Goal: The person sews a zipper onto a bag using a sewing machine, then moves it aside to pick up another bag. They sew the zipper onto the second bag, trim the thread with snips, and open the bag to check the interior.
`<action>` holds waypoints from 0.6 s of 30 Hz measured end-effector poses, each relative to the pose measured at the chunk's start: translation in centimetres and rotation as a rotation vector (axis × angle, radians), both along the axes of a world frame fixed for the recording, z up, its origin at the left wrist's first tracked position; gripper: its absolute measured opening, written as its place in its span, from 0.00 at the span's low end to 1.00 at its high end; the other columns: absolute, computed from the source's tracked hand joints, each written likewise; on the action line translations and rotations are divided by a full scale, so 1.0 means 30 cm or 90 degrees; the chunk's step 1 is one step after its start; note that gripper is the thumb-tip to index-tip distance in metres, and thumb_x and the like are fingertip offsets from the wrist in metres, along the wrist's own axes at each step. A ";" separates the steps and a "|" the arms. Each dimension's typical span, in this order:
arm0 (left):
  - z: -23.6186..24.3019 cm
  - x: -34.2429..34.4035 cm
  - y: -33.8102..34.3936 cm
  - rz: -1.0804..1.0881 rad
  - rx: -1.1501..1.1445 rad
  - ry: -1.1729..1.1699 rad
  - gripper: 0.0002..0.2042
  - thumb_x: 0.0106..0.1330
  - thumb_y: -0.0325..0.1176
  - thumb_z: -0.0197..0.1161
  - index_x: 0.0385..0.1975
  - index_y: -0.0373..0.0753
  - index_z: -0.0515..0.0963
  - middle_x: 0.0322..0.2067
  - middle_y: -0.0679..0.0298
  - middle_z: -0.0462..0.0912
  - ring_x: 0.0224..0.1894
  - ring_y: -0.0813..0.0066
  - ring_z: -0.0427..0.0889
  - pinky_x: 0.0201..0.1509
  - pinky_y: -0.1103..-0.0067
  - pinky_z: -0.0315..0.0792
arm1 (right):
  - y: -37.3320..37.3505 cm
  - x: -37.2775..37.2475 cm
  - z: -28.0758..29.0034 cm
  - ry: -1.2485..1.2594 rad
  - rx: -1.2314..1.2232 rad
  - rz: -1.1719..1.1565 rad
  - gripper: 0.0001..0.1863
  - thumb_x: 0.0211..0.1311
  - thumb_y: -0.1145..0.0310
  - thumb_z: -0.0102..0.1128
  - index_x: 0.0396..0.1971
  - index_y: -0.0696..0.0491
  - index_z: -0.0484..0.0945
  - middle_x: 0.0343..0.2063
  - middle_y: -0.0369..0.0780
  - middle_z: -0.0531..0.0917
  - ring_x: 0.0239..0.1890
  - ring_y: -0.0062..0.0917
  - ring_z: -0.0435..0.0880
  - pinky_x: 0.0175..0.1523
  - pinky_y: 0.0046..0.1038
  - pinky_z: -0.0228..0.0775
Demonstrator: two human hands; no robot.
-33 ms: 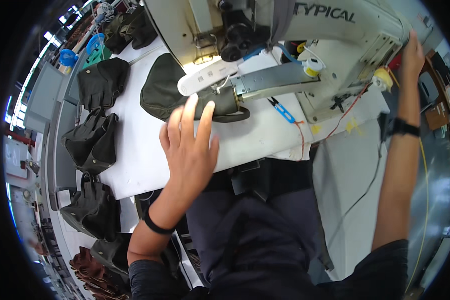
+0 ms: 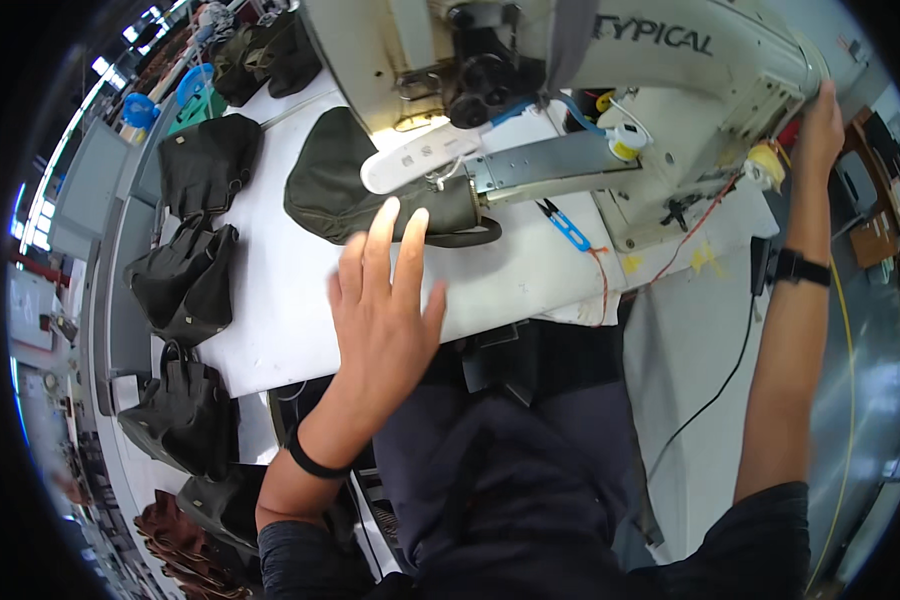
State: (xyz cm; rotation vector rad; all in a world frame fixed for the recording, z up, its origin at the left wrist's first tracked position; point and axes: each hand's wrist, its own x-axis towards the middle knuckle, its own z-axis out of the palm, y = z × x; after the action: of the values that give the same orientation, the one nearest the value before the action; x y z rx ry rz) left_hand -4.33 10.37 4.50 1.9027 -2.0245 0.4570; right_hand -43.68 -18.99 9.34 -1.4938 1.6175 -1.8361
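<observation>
An olive-green bag (image 2: 335, 185) lies on its side with one end around the narrow free arm (image 2: 550, 175) of a large off-white sewing machine (image 2: 710, 110). A white oblong device (image 2: 415, 162) sits above the bag, near the needle area. My left hand (image 2: 385, 305) is open, fingers apart, just in front of the bag; I cannot tell whether its fingertips touch it. My right hand (image 2: 818, 135) grips the handwheel at the machine's far right end, partly hidden. Blue thread snips (image 2: 565, 225) lie beside the bag, under the arm.
Several dark-green bags (image 2: 180, 280) line the left side of the white table (image 2: 260, 360), with more at the back. Brown pieces (image 2: 170, 530) are piled at lower left. A black cable (image 2: 720, 390) hangs on the right. A blue container (image 2: 140, 112) stands at upper left.
My right hand is slightly lower in the picture, and my left hand has shifted a little to the right. The bag stays in place.
</observation>
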 end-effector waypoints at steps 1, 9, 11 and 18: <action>0.018 -0.061 -0.039 -0.079 0.027 0.102 0.41 0.57 0.34 0.77 0.71 0.32 0.66 0.70 0.43 0.66 0.60 0.49 0.76 0.61 0.63 0.73 | -0.062 -0.340 -0.017 -0.136 -0.143 -0.113 0.35 0.73 0.39 0.60 0.53 0.61 0.86 0.45 0.43 0.88 0.48 0.25 0.83 0.56 0.27 0.73; -0.091 -0.015 -0.155 -0.063 -0.046 0.162 0.50 0.56 0.47 0.81 0.69 0.19 0.60 0.69 0.31 0.62 0.61 0.35 0.73 0.64 0.56 0.74 | 0.064 -0.459 0.059 -0.012 -0.150 -0.049 0.24 0.77 0.57 0.62 0.60 0.61 0.80 0.52 0.42 0.86 0.50 0.25 0.86 0.61 0.28 0.77; -0.112 -0.008 -0.240 -0.056 -0.047 0.167 0.53 0.54 0.49 0.82 0.69 0.19 0.59 0.70 0.29 0.60 0.62 0.33 0.72 0.65 0.55 0.73 | 0.194 -0.479 0.039 0.050 -0.299 -0.062 0.21 0.80 0.66 0.52 0.62 0.64 0.78 0.54 0.48 0.86 0.57 0.30 0.85 0.65 0.30 0.75; -0.076 0.055 -0.377 -0.127 0.159 0.293 0.38 0.56 0.30 0.72 0.66 0.24 0.63 0.58 0.38 0.72 0.60 0.40 0.74 0.66 0.61 0.71 | 0.723 0.210 -0.136 0.245 -0.260 0.270 0.11 0.74 0.76 0.52 0.39 0.65 0.82 0.38 0.49 0.87 0.38 0.32 0.82 0.43 0.31 0.75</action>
State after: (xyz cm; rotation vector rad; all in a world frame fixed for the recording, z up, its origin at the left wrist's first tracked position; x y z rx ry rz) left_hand -2.69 -0.95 2.23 1.7074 -1.9885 -0.2749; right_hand -37.38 2.69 5.27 -2.2745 0.9631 -1.7687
